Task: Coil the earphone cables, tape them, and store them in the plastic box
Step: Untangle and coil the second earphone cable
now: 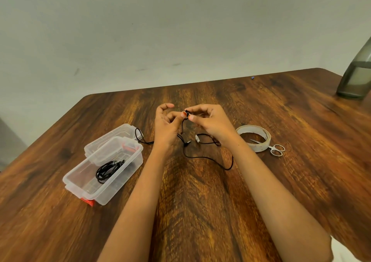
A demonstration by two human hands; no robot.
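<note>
We are sitting at a brown wooden table (200, 211) that is carrying everything here, with a tall grey see-through container (355, 81) standing at its far right corner. On our left the clear plastic box (120, 181) is lying open, orange latches showing at its near and far ends, and it is holding one black coiled cable (107, 170) that is resting on its floor. The box's clear lid (112, 134) is lying just behind it, touching its far side. Over the middle of the table we are raising both hands close together: the left hand (165, 125) and the right hand (210, 121) are each pinching the black end of the loose earphone cable (208, 157) between thumb and curled fingers, while the left forefinger is lifting clear above the pinch. The rest of that cable is hanging down from the pinch and trailing in open loops on the table beneath our wrists, one loop reaching towards the lid, with a small white piece (197, 138) lying among the strands. To our right the roll of clear tape (261, 146) is lying flat, and the small scissors (278, 150) are resting beside it, handles outside the roll and blades showing inside the ring. A tiny blue speck (252, 78) is sitting near the far edge.
</note>
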